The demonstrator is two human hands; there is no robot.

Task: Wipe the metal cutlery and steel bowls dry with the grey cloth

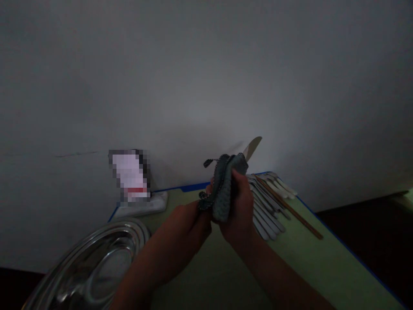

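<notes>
My right hand [239, 206] is closed round a grey knitted cloth [223, 189] that wraps a knife; the knife's blade tip [253, 147] sticks up and to the right out of the cloth. My left hand [193, 219] sits just below and left of the cloth, closed on the lower end of the bundle, where the knife's handle appears to be hidden. Both hands are held above the green table top [309, 267].
A row of several knives and utensils [267, 202] lies on the table to the right of my hands, with brown chopsticks [292, 210] beside them. A round steel tray [93, 267] is at the lower left. A white object [142, 206] stands against the wall.
</notes>
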